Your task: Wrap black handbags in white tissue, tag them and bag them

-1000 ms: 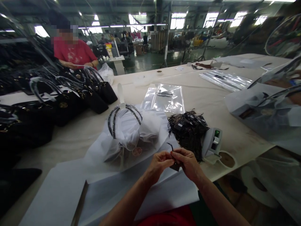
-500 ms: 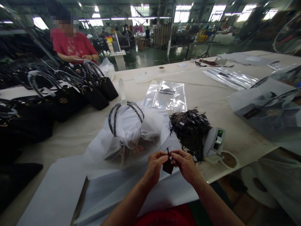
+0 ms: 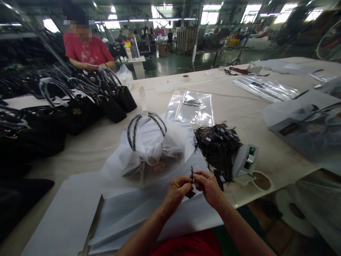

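My left hand and my right hand meet over white paper near the front edge, both with pinched fingers. Between them is a small black tag with a thin black cord; the cord's loop sticks up above the fingertips. Just beyond, a handbag in thin white wrapping stands on the paper, its round emblem showing through and its wrapped handles upright. To the right of the bag lies a pile of black tags with cords.
A grey-white tape dispenser and a tape roll are right of the pile. Clear plastic bags lie behind. Black handbags crowd the left. Across the table stands a person in red.
The tag has tilted and is now more covered by my left fingers. My hands remain together around the cord. The whole view has shifted slightly.
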Demonstrator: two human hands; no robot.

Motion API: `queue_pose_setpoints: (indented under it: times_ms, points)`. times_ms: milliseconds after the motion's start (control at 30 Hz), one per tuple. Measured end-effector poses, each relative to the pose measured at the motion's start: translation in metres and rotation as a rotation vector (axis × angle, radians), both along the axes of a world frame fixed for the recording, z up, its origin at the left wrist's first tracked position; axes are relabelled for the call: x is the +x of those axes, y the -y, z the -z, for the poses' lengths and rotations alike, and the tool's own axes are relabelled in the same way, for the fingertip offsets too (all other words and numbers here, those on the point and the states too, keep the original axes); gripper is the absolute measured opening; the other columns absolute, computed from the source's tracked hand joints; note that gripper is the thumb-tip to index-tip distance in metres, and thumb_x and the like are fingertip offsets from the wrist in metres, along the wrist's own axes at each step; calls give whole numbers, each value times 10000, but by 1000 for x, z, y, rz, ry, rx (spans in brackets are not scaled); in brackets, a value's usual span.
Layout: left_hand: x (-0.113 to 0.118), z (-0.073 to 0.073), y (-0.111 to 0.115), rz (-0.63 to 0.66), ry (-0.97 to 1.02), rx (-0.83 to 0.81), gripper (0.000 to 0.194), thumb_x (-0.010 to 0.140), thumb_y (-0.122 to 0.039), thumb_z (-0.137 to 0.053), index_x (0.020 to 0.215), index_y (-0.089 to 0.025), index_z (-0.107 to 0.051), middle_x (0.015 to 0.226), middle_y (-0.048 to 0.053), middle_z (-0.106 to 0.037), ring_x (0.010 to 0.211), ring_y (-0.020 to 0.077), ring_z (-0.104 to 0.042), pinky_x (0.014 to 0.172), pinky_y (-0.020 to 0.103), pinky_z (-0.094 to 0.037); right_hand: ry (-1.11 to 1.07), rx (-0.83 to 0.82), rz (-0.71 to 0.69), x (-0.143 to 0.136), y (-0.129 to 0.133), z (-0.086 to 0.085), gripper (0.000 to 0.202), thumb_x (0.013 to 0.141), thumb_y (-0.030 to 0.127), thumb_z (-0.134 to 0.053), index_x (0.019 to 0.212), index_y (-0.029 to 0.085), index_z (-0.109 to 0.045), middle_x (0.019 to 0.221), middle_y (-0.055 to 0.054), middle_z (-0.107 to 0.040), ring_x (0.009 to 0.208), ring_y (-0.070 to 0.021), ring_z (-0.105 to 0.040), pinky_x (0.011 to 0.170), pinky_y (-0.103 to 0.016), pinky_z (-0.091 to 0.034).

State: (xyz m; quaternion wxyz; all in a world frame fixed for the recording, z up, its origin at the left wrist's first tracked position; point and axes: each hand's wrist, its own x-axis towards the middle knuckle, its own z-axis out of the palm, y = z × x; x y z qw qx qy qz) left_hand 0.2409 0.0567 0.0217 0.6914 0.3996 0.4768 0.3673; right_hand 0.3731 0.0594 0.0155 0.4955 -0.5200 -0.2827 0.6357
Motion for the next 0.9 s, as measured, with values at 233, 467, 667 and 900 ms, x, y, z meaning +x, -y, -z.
queue_pose_setpoints:
  times_ms: [233, 467, 667, 900]
  points:
    - [-4, -2, -5, -107, 133, -92, 289, 637, -405, -664, 731, -132, -658, 667, 46, -620, 643, 151, -559, 591, 257, -414, 272, 219, -148, 2, 9, -5, 123, 643, 303, -653, 622, 191, -697, 708, -20, -591, 558, -114, -460, 482, -245, -342]
    - [1, -2, -9, -239, 192, -228, 240, 424, -286, -768, 535, -133, -620, 547, 9, -562, 515, 92, -454, 525, 241, -315, 359, 289, -210, 2, 13, 0, 113, 663, 275, -625, 623, 211, -710, 736, -39, -610, 725, -181, -551, 671, -294, -436]
    - [-1, -1, -8, -278, 173, -255, 278, 413, -321, -763, 549, -144, -598, 550, 0, -541, 555, 104, -466, 558, 244, -315, 300, 222, -169, 1, 16, 2, 108, 647, 277, -640, 577, 202, -674, 727, -28, -591, 686, -162, -514, 647, -280, -418]
    - [-1, 2, -6, -212, 21, -320, 453, 519, -581, -679, 613, -144, -600, 665, 36, -596, 668, 164, -526, 607, 286, -326, 267, 246, -215, -2, 16, 5, 101, 641, 256, -611, 581, 191, -660, 706, -26, -586, 697, -165, -520, 673, -287, -424]
